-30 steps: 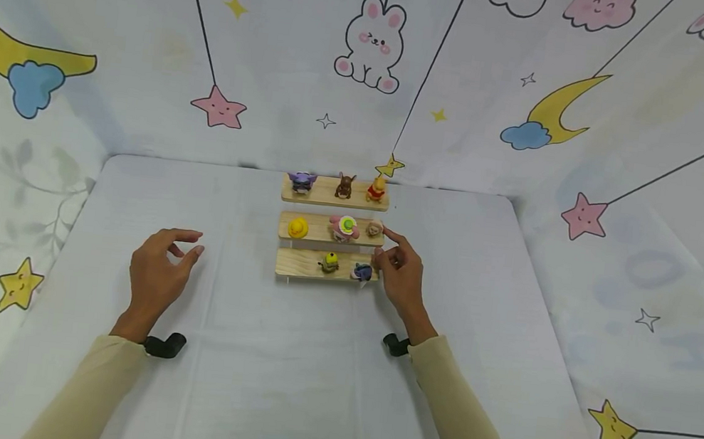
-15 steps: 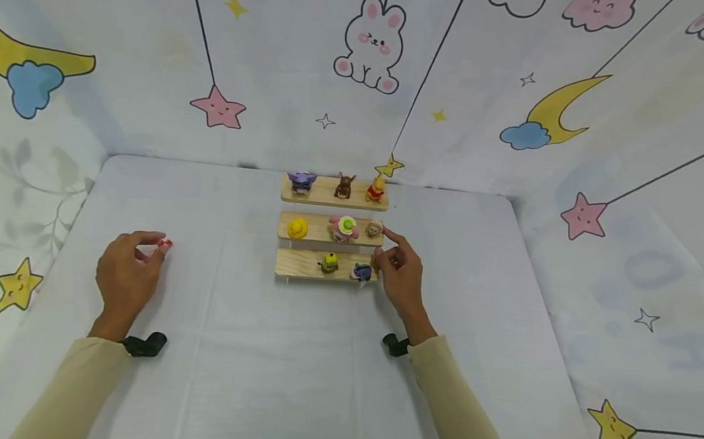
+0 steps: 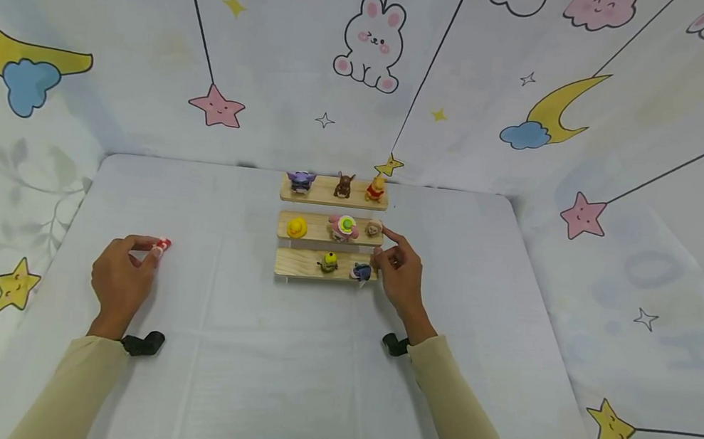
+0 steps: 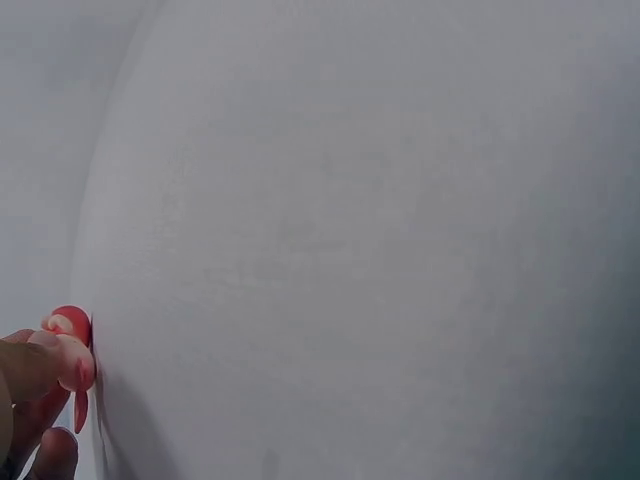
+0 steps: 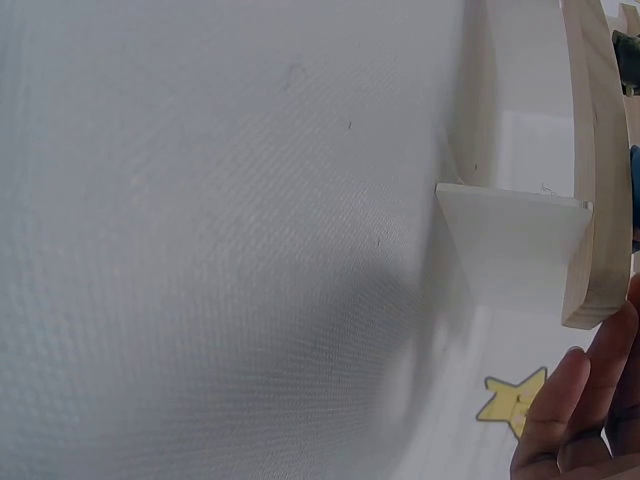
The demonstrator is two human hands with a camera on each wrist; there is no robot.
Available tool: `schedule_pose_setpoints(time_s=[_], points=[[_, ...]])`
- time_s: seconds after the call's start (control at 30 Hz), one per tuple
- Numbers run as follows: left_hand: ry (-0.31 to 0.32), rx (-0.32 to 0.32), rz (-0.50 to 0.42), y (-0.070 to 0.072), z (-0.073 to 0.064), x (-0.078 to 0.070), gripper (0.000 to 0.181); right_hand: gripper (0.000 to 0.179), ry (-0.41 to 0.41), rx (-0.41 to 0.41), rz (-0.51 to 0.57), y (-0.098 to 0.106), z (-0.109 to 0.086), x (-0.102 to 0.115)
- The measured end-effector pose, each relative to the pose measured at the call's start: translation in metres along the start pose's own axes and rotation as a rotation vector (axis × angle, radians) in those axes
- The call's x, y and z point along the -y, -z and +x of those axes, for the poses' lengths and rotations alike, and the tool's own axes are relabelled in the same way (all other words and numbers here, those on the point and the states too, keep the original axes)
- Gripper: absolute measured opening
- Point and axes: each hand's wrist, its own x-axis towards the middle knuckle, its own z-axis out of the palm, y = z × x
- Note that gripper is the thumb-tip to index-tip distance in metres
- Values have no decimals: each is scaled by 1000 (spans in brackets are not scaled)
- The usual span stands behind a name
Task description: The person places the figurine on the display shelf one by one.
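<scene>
My left hand (image 3: 122,281) pinches a small red-and-white toy figurine (image 3: 163,244) low over the left part of the table. In the left wrist view the figurine (image 4: 74,362) shows a red top and pale body between thumb and finger, close to the white cloth. A three-tier wooden display stand (image 3: 296,264) stands at the back middle. My right hand (image 3: 402,271) touches its right end, index finger at the middle tier and thumb by the lowest one. In the right wrist view, relaxed fingers (image 5: 556,400) lie beside the end of a wooden shelf (image 5: 600,200).
Top tier: a purple figurine (image 3: 301,182), a brown one (image 3: 343,186) and a red-shirted yellow bear (image 3: 375,190). Middle: a yellow figurine (image 3: 296,227), a pink one (image 3: 342,228) and a beige one (image 3: 373,228). Lowest: a green-yellow figurine (image 3: 329,263) and a blue one (image 3: 361,271).
My left hand has moved left, away from the stand. The red-and-white figurine shows in its fingers from half a second ago. My right hand stays at the stand's right end.
</scene>
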Motion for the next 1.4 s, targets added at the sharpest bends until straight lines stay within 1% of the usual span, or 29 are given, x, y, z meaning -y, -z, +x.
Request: schedule_pose_setpoints(time_s=[0.17,0.43,0.6,0.73,0.9,1.03,1.13,1.27,1.33,1.4], points=[[24,34,19,0,2,2,27,43,0,-1,2,0,0,-1],[39,73,36,1,4,3,31,43,-12,-1,-2,0,0,-1],[58,107,37,1,3,2,32,43,-9,-6,-7,0,0,-1],[59,119,44,0,1,3,32,43,-8,0,-5,-1,0,0],[28,111,24,-3,-2,-1,31,43,-17,4,-10,-1,0,2],[-5,85,2,-3,-4,-7,29,42,-21,0,-14,-1,0,2],[-45,64,-12,-4,-5,-14,26,42,-21,-2,-13,-1,-1,3],[-123,34,-48,-6,-7,-27,22,43,-26,-5,-10,-2,-1,5],[-148,33,-69,-7,-9,-33,21,44,-31,-3,-9,-2,-1,11],[-163,44,-80,-8,-11,-39,22,44,-37,2,-5,-2,-1,13]])
